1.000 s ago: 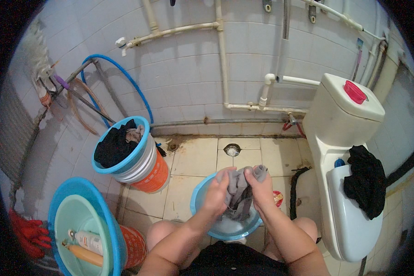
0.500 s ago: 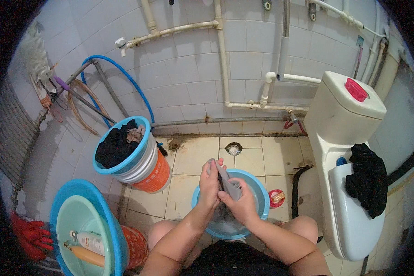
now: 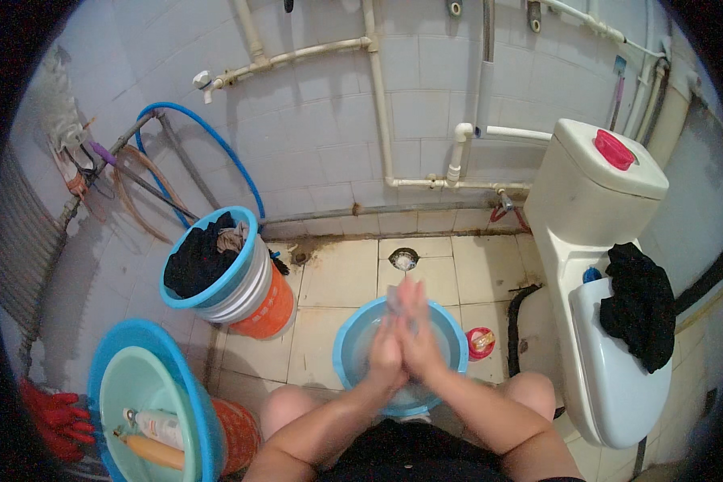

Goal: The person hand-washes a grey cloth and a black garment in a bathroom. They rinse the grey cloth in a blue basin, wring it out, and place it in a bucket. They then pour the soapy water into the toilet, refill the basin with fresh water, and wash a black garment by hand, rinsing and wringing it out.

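Palm to palm, my left hand (image 3: 386,349) and my right hand (image 3: 419,341) are pressed together above a round blue basin (image 3: 345,345) of cloudy water. Between them is a small grey cloth (image 3: 393,299), of which only a bit shows near the fingertips. The fingers are smeared by motion, and most of the cloth is hidden by the hands. Just right of the basin, a small red dish (image 3: 480,344) on the floor holds a yellowish piece, perhaps soap.
At left, a bucket (image 3: 261,301) bears a blue basin (image 3: 169,296) of dark clothes. Nearer, stacked basins (image 3: 104,353) hold a bottle (image 3: 159,426); red gloves (image 3: 60,418) hang beside. A black garment (image 3: 639,309) lies on the toilet (image 3: 618,402). A floor drain (image 3: 404,259) lies ahead.
My hands have come together palm to palm over the grey cloth, which was held more open before. They now blur with motion. The view has shifted slightly.
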`<action>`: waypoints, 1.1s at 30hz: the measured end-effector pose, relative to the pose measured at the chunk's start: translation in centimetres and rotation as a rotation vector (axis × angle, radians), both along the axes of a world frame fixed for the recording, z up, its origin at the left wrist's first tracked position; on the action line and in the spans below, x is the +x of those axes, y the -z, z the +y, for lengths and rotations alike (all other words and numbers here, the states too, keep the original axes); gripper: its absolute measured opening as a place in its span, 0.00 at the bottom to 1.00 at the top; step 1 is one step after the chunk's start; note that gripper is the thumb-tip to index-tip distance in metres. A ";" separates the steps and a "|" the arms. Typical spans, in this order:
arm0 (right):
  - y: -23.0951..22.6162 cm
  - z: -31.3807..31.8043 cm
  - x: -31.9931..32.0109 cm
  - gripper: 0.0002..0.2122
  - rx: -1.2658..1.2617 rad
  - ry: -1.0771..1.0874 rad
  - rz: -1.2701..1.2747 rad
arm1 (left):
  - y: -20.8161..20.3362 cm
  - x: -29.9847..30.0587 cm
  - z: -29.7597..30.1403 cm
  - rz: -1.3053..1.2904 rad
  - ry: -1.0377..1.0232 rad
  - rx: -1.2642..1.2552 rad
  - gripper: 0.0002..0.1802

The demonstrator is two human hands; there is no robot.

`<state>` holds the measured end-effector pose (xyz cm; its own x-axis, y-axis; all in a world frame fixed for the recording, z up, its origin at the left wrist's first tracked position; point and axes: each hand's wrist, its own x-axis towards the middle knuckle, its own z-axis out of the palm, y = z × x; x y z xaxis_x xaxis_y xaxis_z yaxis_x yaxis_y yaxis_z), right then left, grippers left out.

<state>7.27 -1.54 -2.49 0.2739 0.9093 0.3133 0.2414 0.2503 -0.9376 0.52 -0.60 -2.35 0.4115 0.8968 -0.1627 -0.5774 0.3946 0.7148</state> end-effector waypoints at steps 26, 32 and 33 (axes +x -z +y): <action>1.9 3.1 6.3 0.17 -0.206 0.221 0.393 | 1.1 -1.1 1.3 0.101 0.100 0.047 0.24; -1.4 1.6 5.8 0.19 -0.248 0.013 1.063 | 0.2 -2.7 4.8 0.026 0.177 0.075 0.25; -1.8 1.4 5.8 0.19 -0.261 -0.016 1.113 | -0.3 -2.7 4.2 0.036 0.232 0.076 0.25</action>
<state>13.10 -0.18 -0.74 0.2686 0.9170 -0.2948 -0.7572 0.0119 -0.6530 -2.14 3.57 -2.01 0.6030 0.7892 -0.1165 -0.4513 0.4580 0.7659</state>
